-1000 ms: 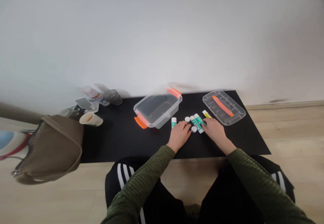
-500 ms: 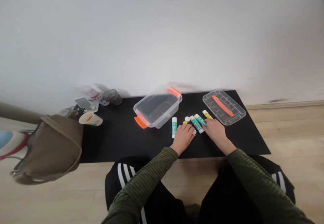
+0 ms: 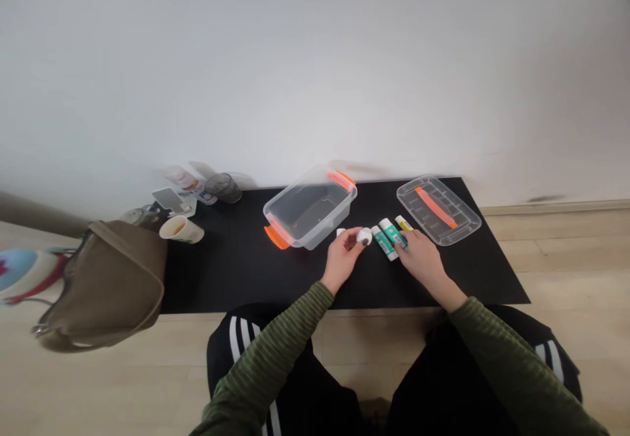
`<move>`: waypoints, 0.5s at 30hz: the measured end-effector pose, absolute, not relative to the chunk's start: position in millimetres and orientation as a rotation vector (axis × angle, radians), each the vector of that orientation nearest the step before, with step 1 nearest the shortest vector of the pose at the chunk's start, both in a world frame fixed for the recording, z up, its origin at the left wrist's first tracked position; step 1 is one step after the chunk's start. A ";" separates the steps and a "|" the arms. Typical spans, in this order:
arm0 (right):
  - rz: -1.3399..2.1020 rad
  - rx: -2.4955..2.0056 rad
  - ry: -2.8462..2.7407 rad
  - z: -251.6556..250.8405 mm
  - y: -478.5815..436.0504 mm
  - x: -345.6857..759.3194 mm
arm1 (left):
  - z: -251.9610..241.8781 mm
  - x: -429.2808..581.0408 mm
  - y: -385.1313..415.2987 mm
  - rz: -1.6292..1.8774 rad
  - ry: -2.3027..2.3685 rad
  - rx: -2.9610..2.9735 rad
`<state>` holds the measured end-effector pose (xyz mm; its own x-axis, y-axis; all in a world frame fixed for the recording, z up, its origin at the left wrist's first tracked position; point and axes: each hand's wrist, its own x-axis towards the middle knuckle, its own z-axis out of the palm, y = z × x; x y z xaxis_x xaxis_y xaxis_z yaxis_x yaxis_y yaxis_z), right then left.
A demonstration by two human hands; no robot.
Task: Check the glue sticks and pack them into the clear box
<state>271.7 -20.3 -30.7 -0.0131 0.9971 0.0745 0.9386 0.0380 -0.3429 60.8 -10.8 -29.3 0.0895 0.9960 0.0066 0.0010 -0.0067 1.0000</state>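
Note:
My left hand (image 3: 340,257) is pinched around a glue stick whose white end (image 3: 364,235) shows between thumb and fingers; the rest of it is hidden. Just behind that hand, only the white end of another glue stick (image 3: 339,231) peeks out. To its right lies a green-and-white glue stick (image 3: 384,243) on the black table. My right hand (image 3: 420,259) is closed on a second green-and-white glue stick (image 3: 390,228), its fingers bent over the lower part. A yellow-labelled glue stick (image 3: 403,223) lies partly under those same fingers.
A clear plastic box (image 3: 315,239) with orange clips stands open behind my left hand. Its lid (image 3: 457,234), with an orange handle, lies at the right. Toward the left are a paper cup (image 3: 194,232) holding a drink, a dark glass (image 3: 224,188), a bottle (image 3: 183,178) and a brown bag (image 3: 123,278).
My left hand has gone from lying over the sticks to pinching one, shifting slightly left and covering most of the leftmost green stick. My right hand stays over the right-hand sticks.

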 end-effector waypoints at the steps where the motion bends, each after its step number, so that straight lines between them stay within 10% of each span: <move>1: 0.305 -1.924 -1.981 -28.5 -23.2 270.6 | -27.6 58.7 -10.1 1.182 1.079 1.094; 15: 0.521 -1.417 -2.015 -18.1 -53.6 247.6 | -14.4 49.4 -15.8 1.182 0.784 0.595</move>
